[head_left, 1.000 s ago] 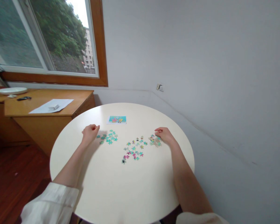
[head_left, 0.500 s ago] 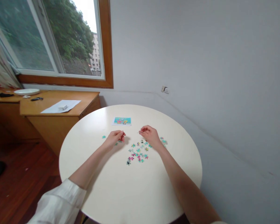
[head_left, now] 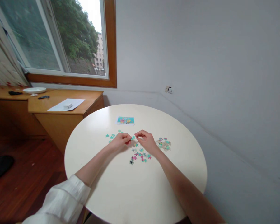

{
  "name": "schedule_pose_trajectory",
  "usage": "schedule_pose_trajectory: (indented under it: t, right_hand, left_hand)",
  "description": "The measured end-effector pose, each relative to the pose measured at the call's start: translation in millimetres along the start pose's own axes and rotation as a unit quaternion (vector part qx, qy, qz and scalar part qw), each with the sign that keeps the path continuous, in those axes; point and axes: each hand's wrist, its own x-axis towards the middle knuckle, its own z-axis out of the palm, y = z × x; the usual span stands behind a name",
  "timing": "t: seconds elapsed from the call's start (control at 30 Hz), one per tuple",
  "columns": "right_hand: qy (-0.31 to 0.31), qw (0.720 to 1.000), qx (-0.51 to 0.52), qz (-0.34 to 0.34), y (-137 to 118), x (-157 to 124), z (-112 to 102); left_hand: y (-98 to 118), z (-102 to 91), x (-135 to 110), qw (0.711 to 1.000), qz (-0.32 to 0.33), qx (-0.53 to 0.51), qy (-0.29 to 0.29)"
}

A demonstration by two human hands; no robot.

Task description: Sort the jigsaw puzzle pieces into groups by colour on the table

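Note:
Above the middle of the white round table (head_left: 121, 193), my two hands are almost fingertip to fingertip. My left hand (head_left: 121, 140) pinches a small teal jigsaw puzzle piece (head_left: 133, 137). Beside it, my right hand (head_left: 146, 140) is closed in a pinch at the piece's right side; its fingers hide most of what they hold. A loose group of pink, teal and dark puzzle pieces (head_left: 141, 155) lies below my hands. More teal pieces (head_left: 112, 136) are spread beyond my left hand. A denser heap of pieces (head_left: 163, 144) sits right of my right wrist.
A picture card (head_left: 125, 120) with cartoon figures lies toward the table's far side. Left of the table, a wooden desk (head_left: 93, 99) carries a paper sheet (head_left: 60, 106), a small white block (head_left: 67, 106) and a white plate (head_left: 35, 90). A grey wall (head_left: 200, 62) rises behind.
My hands have come together, the right one moving left and down toward the left. The teal piece now shows face-on between them. The view has turned slightly left.

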Motion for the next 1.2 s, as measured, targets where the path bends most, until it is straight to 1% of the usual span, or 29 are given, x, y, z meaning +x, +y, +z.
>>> schedule_pose_trajectory:
  t: [0.2, 0.3, 0.37, 0.5, 0.53, 0.63, 0.7, 0.77, 0.87, 0.97, 1.03, 1.1, 1.2]
  right_hand:
    - [0.016, 0.999, -0.038, 0.004, 3, 1, -10]
    - [0.022, 0.998, -0.051, 0.014, 5, 2, -12]
    - [0.023, 0.998, -0.057, 0.017, 8, 2, -13]
    - [0.030, 0.997, -0.071, 0.019, 11, 3, -18]
    - [0.032, 0.996, -0.075, 0.021, 11, 3, -20]
    - [0.042, 0.995, -0.086, 0.025, 12, 4, -25]
    - [0.048, 0.994, -0.092, 0.025, 13, 5, -28]
    - [0.054, 0.993, -0.099, 0.024, 14, 5, -30]
    - [0.069, 0.991, -0.108, 0.022, 15, 7, -35]
    - [0.085, 0.990, -0.115, 0.021, 17, 7, -40]
    - [0.095, 0.989, -0.116, 0.020, 19, 8, -43]
    - [0.103, 0.988, -0.113, 0.021, 22, 8, -45]
    - [0.111, 0.987, -0.113, 0.022, 27, 9, -47]
  left_hand:
    - [6, -2.3, -2, 0.998, 0.007, 0.059, 0.003]
    - [11, -6.8, -5, 0.997, 0.006, 0.078, 0.008]
    - [15, -11.3, -7, 0.995, 0.000, 0.101, -0.008]
    - [17, -19.5, -10, 0.983, -0.023, 0.164, -0.075]
    - [17, -21.4, -10, 0.981, -0.025, 0.175, -0.084]
    - [19, -30.6, -10, 0.977, -0.016, 0.193, -0.085]
    - [24, -42.7, -13, 0.977, -0.018, 0.200, -0.077]
    - [30, -59.7, -19, 0.974, -0.039, 0.214, -0.056]
    - [34, -87.7, -31, 0.957, -0.098, 0.269, -0.035]
    - [24, -106.1, -38, 0.940, -0.146, 0.302, -0.054]
    - [16, -110.1, -38, 0.933, -0.172, 0.313, -0.047]
    - [10, -109.7, -37, 0.925, -0.194, 0.326, -0.026]
    - [9, -107.7, -35, 0.914, -0.212, 0.346, 0.007]
